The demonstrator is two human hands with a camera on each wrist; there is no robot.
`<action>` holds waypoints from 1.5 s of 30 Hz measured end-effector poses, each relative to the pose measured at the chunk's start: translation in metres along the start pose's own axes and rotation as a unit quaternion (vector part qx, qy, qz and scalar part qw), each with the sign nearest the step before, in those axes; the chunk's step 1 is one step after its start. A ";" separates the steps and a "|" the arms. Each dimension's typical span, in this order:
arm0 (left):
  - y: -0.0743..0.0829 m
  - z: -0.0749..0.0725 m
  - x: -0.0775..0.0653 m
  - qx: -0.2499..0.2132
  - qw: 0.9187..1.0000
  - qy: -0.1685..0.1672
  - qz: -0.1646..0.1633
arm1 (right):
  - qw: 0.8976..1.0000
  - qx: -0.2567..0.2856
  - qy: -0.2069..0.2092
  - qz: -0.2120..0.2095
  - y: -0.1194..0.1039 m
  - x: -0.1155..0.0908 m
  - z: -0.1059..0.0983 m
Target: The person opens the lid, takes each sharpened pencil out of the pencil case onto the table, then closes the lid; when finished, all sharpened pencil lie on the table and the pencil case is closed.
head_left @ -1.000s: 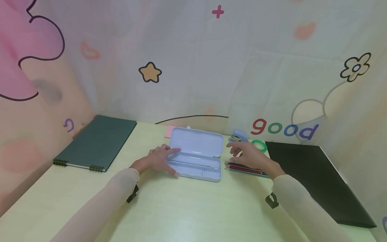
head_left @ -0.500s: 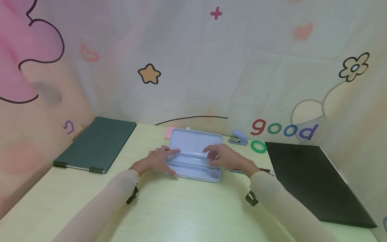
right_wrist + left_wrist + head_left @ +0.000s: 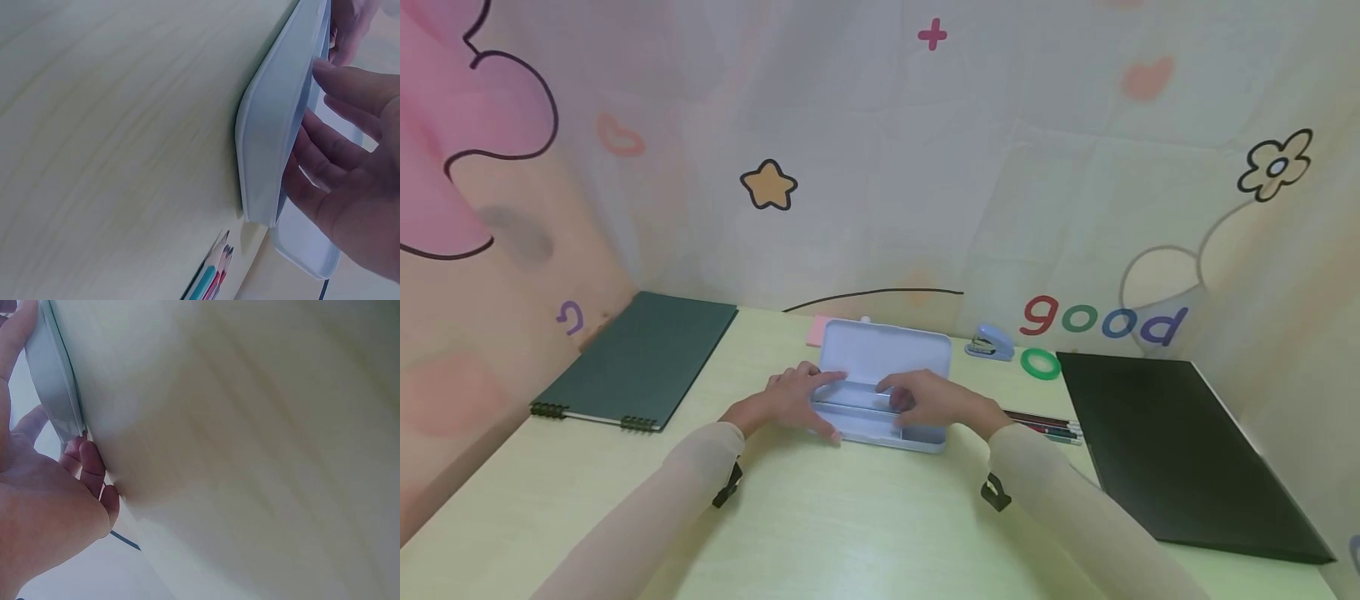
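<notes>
The pale blue pencil case (image 3: 861,426) lies open on the desk (image 3: 850,525), its left end gripped by the fingers of the left hand (image 3: 790,397), while those of the right hand (image 3: 931,398) bend into its tray (image 3: 269,144), tips too hidden to tell whether they pinch anything. It should prove light, stiff and slick; hold it by the end walls, since the hinged lid (image 3: 887,346) behind the fingers may swing. Right of the right fingers lie pencils (image 3: 1051,426); a stapler (image 3: 990,342) sits farther back.

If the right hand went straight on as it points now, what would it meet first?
Probably the left hand, at the left end of the open case; depth is unclear, so the case's wall might come first.
</notes>
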State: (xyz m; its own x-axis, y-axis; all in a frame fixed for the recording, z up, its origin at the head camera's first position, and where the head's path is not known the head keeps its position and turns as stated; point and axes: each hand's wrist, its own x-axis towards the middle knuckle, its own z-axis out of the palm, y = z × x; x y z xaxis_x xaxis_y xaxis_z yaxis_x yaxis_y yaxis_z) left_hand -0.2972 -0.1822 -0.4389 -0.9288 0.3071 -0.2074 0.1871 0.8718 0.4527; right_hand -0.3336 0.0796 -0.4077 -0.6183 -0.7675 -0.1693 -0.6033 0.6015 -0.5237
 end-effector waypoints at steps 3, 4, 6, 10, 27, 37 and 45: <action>-0.001 -0.001 0.000 0.002 1.000 0.000 0.001 | 1.000 -0.016 -0.005 -0.007 -0.002 0.004 0.003; -0.001 -0.001 -0.001 0.002 1.000 -0.001 0.002 | 1.000 -0.022 -0.006 -0.007 -0.003 0.006 0.004; -0.001 -0.001 -0.001 0.002 1.000 -0.001 0.002 | 0.999 -0.035 -0.009 -0.004 -0.004 0.008 0.007; 0.000 -0.001 -0.002 0.001 1.000 -0.002 0.001 | 0.999 -0.045 -0.014 0.009 -0.010 0.012 0.010; 0.001 -0.001 -0.001 0.001 1.000 0.001 0.002 | 0.999 -0.036 -0.035 0.015 -0.018 0.017 0.001; 0.000 -0.002 -0.001 0.001 1.000 -0.002 0.002 | 0.998 -0.047 -0.023 0.018 -0.017 0.020 -0.003; -0.001 -0.001 0.001 0.000 1.000 -0.001 -0.002 | 0.998 -0.048 -0.024 0.027 -0.019 0.019 -0.005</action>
State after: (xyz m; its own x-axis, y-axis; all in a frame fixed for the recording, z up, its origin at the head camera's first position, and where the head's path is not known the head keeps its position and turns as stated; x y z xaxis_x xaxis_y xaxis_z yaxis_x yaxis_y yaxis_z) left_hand -0.2983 -0.1834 -0.4391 -0.9285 0.3053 -0.2112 0.1839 0.8726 0.4525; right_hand -0.3364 0.0545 -0.3965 -0.6280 -0.7417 -0.2355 -0.6167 0.6589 -0.4308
